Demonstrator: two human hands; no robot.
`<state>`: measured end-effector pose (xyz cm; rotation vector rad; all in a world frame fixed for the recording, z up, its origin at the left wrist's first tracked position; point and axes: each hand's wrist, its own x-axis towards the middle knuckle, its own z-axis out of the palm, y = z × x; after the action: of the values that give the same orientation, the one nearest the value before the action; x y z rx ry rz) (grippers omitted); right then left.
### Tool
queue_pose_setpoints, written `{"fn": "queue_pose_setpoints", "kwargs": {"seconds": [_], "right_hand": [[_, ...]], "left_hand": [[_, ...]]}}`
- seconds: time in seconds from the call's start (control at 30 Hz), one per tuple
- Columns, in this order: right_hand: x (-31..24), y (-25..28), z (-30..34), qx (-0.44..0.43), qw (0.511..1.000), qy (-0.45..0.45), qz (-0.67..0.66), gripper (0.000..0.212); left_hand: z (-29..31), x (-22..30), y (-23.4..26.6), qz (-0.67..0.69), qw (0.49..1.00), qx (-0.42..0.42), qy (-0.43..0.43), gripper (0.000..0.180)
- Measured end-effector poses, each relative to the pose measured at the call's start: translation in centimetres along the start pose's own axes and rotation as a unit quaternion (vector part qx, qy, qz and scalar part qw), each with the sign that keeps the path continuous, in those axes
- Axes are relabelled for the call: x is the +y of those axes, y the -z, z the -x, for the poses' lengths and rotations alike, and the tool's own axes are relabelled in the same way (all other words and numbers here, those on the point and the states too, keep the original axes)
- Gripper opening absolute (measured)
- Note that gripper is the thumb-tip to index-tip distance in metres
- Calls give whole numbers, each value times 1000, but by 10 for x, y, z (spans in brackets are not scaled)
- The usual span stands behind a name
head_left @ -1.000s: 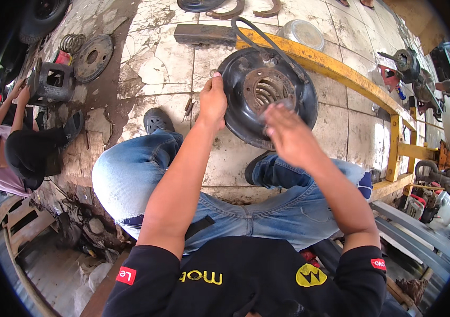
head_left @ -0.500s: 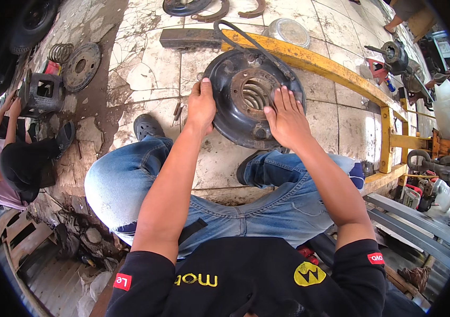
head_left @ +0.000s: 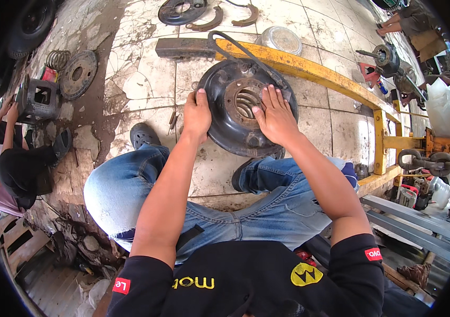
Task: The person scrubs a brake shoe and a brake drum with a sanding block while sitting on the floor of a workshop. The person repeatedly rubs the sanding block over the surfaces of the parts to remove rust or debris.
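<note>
Left hand (head_left: 197,117) grips the rim of the black round plate (head_left: 218,129); right hand (head_left: 277,117) lies flat, fingers stretched, beside its central hole. The plate sits between both hands, coil spring (head_left: 245,99) showing through!

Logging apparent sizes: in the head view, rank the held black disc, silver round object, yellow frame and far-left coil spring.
Largest to smallest:
Yellow frame
Black disc
Silver round object
Coil spring
</note>
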<state>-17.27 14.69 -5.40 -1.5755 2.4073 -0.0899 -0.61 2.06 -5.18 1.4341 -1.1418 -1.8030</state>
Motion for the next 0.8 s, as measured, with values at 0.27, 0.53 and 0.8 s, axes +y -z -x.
{"fn": "queue_pose_setpoints", "kwargs": {"seconds": [0.27, 0.53, 0.8], "right_hand": [[1, -5, -21, 17, 997, -32, -66, 60], [-60, -4, -18, 15, 973, 209, -92, 55], [-47, 5, -28, 10, 987, 130, -94, 56]], "left_hand": [[3, -14, 2, 26, 999, -15, -13, 55], [6, -14, 2, 22, 999, 5, -40, 51], [5, -10, -1, 32, 999, 6, -40, 53]]}}
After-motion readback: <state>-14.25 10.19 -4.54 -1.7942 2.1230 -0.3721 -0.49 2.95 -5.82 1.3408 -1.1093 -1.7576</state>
